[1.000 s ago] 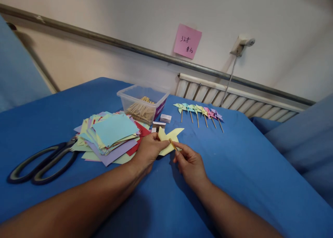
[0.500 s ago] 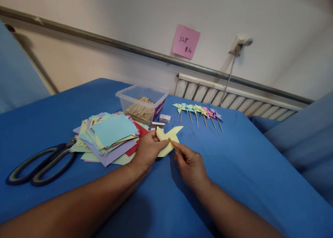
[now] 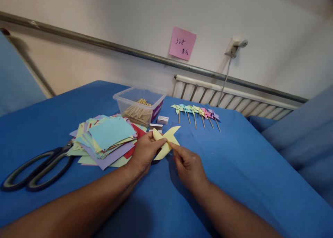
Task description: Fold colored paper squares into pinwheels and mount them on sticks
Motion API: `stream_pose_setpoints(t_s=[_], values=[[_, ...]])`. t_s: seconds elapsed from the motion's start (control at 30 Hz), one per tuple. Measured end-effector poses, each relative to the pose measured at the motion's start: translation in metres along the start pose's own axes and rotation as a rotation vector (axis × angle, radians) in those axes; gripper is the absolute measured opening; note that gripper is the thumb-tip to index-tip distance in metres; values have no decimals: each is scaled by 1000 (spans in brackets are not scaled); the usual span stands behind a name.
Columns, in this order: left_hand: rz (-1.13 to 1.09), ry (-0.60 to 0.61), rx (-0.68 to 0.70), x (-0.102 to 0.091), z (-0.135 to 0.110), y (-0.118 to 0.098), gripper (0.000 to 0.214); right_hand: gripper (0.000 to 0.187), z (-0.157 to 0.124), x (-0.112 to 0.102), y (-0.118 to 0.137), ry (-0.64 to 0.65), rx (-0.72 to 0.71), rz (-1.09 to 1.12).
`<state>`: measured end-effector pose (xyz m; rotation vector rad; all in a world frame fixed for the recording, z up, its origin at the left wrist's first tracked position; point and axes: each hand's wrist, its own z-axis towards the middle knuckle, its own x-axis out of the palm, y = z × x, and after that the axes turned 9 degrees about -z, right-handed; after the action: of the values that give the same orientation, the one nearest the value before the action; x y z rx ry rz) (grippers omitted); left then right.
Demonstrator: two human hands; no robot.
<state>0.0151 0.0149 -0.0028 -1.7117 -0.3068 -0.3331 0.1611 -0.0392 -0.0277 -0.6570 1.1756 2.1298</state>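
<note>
Left hand (image 3: pixel 144 152) pinches the yellow paper pinwheel (image 3: pixel 172 136) by its near-hand side | right hand (image 3: pixel 190 167) curled, forefinger at the centre, any grip hidden | pinwheel right between both | looks feather-light, easily creased; best held near its middle

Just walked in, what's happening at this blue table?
Someone's left hand grips a folded yellow paper pinwheel, with the right hand touching near its middle; whatever the right fingers pinch is mostly hidden. Six pinwheels on sticks lie in a row on the blue table, towards the radiator. Left of the hands are a pile of colored paper and scissors; a plastic tub behind holds loose sticks.
</note>
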Motion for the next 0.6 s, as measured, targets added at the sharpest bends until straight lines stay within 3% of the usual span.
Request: stream_pose_setpoints(t_s=[0.6], values=[[-13,30,-16,0,0,-2,33,40,1,1,0,3,68,49]])
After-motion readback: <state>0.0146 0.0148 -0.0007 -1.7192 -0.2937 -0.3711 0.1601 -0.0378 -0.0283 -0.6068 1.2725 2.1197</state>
